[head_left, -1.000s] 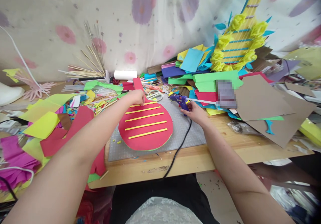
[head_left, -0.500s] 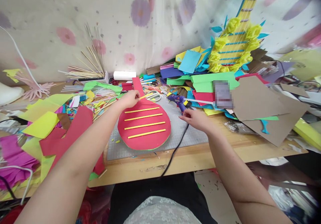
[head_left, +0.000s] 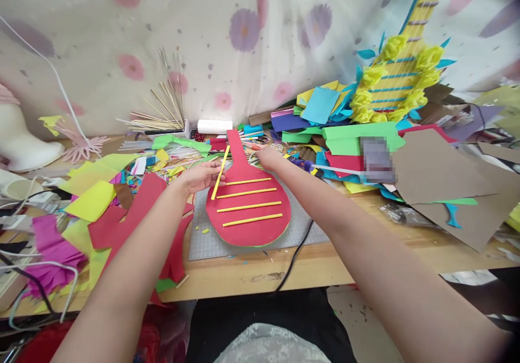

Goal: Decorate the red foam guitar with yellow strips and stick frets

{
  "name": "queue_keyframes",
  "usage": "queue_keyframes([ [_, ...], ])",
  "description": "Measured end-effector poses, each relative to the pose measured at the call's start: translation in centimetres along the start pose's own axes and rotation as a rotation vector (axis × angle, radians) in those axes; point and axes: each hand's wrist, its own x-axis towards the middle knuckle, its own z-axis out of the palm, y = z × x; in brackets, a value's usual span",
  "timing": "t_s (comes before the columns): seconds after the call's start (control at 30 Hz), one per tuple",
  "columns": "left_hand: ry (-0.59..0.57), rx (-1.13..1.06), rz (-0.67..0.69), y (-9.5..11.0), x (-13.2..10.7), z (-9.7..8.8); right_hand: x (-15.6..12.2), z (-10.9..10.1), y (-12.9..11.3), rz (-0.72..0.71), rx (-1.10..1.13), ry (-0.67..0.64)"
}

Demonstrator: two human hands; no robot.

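Note:
My left hand [head_left: 204, 176] pinches a thin yellow strip [head_left: 220, 173], held at a slant over the left side of the red guitar-shaped piece [head_left: 248, 233]. Several yellow strips [head_left: 249, 207] lie in rows across its round body, and its neck points away from me. My right hand [head_left: 268, 158] is just right of the neck, over the scissors [head_left: 252, 159], of which only a bit of pale handle shows. Its fingertips are mostly hidden, so its grip is unclear. The purple glue gun [head_left: 301, 163] lies beyond my right forearm.
A grey cutting mat [head_left: 203, 246] lies under the red piece. Paper scraps [head_left: 91, 198] heap at left; brown cardboard [head_left: 442, 179] and coloured sheets lie at right. A finished yellow guitar [head_left: 396, 86] leans at the back. A black cable [head_left: 293, 263] crosses the front edge.
My right hand has left the glue gun and moved left and away to the scissors. My left hand has drawn the yellow strip nearer and turned it steeper. The view has shifted left.

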Motion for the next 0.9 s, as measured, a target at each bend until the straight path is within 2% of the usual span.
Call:
queue_keyframes([
  [0.13, -0.011, -0.047, 0.030, -0.8, 0.4, -0.6, 0.0, -0.3, 0.1, -0.040, -0.211, -0.131],
  [0.27, 0.026, 0.003, 0.075, -1.1, 0.8, -0.7, -0.3, -2.7, -1.1, -0.086, -0.543, -0.149],
  [0.4, 0.065, 0.030, 0.159, -1.0, 0.8, -0.4, -1.6, -5.6, -2.7, 0.105, -0.614, -0.133],
  [0.53, 0.060, -0.050, 0.153, -0.2, 0.4, 0.2, -3.4, -7.5, -3.4, 0.294, -0.514, -0.093],
  [0.63, 0.039, -0.076, 0.147, 0.2, 0.4, 0.5, -4.4, -8.1, -3.6, 0.369, -0.426, -0.095],
  [0.73, 0.063, -0.085, 0.140, 0.2, 0.8, 0.7, -4.6, -8.2, -3.4, 0.350, -0.380, -0.168],
  [0.8, 0.065, -0.124, 0.145, 0.1, 1.0, 0.7, -4.5, -8.3, -3.1, 0.347, -0.290, -0.166],
  [0.9, 0.025, -0.200, 0.111, 0.2, 0.8, 0.7, -4.6, -8.2, -2.7, 0.316, 0.049, -0.146],
])
